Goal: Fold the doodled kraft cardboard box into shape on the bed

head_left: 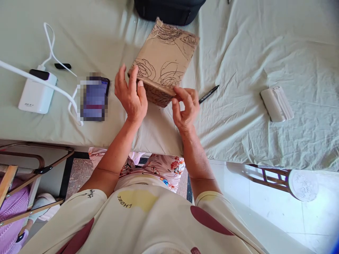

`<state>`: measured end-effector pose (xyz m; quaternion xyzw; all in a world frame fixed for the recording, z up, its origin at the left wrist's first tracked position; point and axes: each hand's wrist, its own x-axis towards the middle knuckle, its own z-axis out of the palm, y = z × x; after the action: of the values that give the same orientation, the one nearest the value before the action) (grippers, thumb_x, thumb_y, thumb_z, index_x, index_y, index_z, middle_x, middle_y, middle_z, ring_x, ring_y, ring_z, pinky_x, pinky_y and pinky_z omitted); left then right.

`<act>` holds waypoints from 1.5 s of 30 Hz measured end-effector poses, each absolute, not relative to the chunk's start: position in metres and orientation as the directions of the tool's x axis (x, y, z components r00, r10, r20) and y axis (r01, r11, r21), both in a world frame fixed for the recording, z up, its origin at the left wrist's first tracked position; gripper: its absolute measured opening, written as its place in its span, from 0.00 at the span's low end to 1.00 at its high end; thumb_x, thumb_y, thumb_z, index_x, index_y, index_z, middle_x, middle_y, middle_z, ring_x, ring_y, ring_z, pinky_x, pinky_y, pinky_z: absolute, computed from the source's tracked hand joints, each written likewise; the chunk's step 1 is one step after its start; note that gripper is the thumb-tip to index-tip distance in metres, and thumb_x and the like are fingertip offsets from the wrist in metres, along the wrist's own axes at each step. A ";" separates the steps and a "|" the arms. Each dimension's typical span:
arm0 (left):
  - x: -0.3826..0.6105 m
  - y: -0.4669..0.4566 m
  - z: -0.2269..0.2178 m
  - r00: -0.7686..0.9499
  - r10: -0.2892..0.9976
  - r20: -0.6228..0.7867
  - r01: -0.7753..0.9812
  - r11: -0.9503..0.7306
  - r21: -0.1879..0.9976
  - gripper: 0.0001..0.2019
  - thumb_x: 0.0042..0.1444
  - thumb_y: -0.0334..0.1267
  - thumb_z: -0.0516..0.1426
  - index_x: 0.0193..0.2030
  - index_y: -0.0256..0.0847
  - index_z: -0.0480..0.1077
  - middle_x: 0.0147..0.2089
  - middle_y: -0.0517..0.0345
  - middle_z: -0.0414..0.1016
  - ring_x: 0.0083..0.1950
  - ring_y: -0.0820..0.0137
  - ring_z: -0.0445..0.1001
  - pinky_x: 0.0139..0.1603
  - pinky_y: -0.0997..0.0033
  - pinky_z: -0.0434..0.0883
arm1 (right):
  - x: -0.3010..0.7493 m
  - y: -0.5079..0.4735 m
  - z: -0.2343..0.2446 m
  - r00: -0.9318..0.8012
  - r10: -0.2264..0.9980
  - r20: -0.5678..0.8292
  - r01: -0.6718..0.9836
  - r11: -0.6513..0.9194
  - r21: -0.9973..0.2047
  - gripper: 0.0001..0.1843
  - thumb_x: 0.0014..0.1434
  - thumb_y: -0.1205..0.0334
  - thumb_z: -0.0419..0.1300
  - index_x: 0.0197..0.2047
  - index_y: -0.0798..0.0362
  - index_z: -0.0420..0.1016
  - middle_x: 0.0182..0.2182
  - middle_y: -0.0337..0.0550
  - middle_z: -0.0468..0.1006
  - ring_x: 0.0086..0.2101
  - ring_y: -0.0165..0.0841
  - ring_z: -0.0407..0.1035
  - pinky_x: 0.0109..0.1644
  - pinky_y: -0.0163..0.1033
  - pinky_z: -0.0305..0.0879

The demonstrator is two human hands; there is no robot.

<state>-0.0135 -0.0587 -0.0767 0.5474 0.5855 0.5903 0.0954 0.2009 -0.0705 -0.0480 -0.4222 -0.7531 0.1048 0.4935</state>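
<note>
A box wrapped in brown paper with dark rose drawings lies on the pale green sheet. My left hand presses against the box's near left corner, thumb on the front edge and fingers spread upward. At the near right corner is my right hand, its fingers curled in a pinch on the paper edge. A black pen lies just right of my right hand.
A phone lies left of my left hand. Farther left sit a white power bank with white cables and a small black item. A white object rests at right, a dark bag behind the box, and wooden frames below the bed edge.
</note>
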 end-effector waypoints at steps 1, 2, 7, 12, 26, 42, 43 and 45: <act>-0.015 -0.058 -0.075 -0.391 0.747 0.537 0.556 -0.273 0.785 0.29 0.70 0.68 0.49 0.70 0.60 0.69 0.84 0.64 0.54 0.88 0.58 0.35 0.88 0.43 0.32 | 0.196 -0.073 -0.047 -0.202 0.698 0.687 0.505 0.675 -0.538 0.22 0.75 0.45 0.52 0.64 0.43 0.75 0.46 0.47 0.81 0.41 0.36 0.76 0.50 0.46 0.82; -0.014 -0.059 -0.072 -0.387 0.748 0.539 0.580 -0.257 0.773 0.29 0.69 0.69 0.50 0.69 0.63 0.69 0.84 0.67 0.53 0.88 0.60 0.31 0.88 0.44 0.31 | 0.192 -0.076 -0.046 -0.240 0.668 0.704 0.478 0.713 -0.513 0.23 0.75 0.46 0.52 0.65 0.45 0.75 0.44 0.47 0.81 0.39 0.36 0.76 0.49 0.46 0.82; -0.001 -0.067 -0.062 -0.230 0.795 0.561 0.616 -0.327 0.716 0.29 0.67 0.72 0.49 0.68 0.69 0.69 0.83 0.73 0.55 0.87 0.64 0.23 0.89 0.42 0.33 | 0.180 -0.079 -0.046 -0.302 0.723 0.621 0.509 0.673 -0.536 0.29 0.76 0.43 0.46 0.67 0.47 0.74 0.43 0.48 0.80 0.43 0.37 0.78 0.54 0.44 0.81; 0.012 -0.073 -0.058 -0.062 0.780 0.623 0.637 -0.449 0.626 0.39 0.60 0.76 0.55 0.70 0.56 0.70 0.85 0.59 0.51 0.88 0.52 0.27 0.88 0.37 0.36 | 0.185 -0.072 -0.047 -0.260 0.728 0.634 0.487 0.666 -0.565 0.26 0.78 0.48 0.43 0.68 0.44 0.72 0.51 0.48 0.82 0.50 0.36 0.78 0.60 0.46 0.79; -0.002 -0.066 -0.054 0.009 0.734 0.680 0.584 -0.556 0.592 0.26 0.75 0.62 0.43 0.56 0.53 0.76 0.73 0.57 0.74 0.85 0.60 0.51 0.86 0.40 0.53 | 0.218 -0.046 -0.061 -0.028 0.736 0.677 0.653 0.526 -0.545 0.28 0.78 0.46 0.43 0.71 0.45 0.69 0.49 0.48 0.82 0.46 0.35 0.76 0.57 0.45 0.77; -0.033 -0.050 -0.075 -0.326 0.747 0.579 0.618 -0.295 0.729 0.21 0.71 0.59 0.51 0.65 0.70 0.75 0.80 0.68 0.62 0.87 0.56 0.38 0.89 0.40 0.38 | 0.235 -0.041 -0.066 0.148 0.707 0.692 0.615 0.482 -0.624 0.22 0.75 0.43 0.53 0.60 0.44 0.77 0.44 0.43 0.76 0.41 0.33 0.75 0.46 0.45 0.79; -0.030 -0.052 -0.072 -0.336 0.765 0.550 0.603 -0.274 0.749 0.23 0.69 0.61 0.53 0.67 0.69 0.73 0.82 0.69 0.57 0.88 0.56 0.31 0.89 0.40 0.35 | 0.231 -0.044 -0.063 0.131 0.713 0.689 0.613 0.488 -0.621 0.21 0.74 0.43 0.53 0.58 0.45 0.78 0.43 0.43 0.77 0.39 0.33 0.74 0.43 0.44 0.78; -0.022 -0.057 -0.065 -0.332 0.784 0.524 0.598 -0.255 0.760 0.28 0.67 0.66 0.54 0.70 0.66 0.72 0.85 0.68 0.49 0.87 0.54 0.24 0.88 0.35 0.33 | 0.221 -0.053 -0.056 0.096 0.713 0.695 0.612 0.508 -0.606 0.18 0.73 0.44 0.55 0.54 0.44 0.79 0.40 0.44 0.79 0.36 0.33 0.73 0.42 0.43 0.78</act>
<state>-0.0220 -0.0565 -0.0646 0.5715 0.6044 0.5485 0.0848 0.2208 -0.0529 -0.0556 -0.4938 -0.6706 0.0460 0.5517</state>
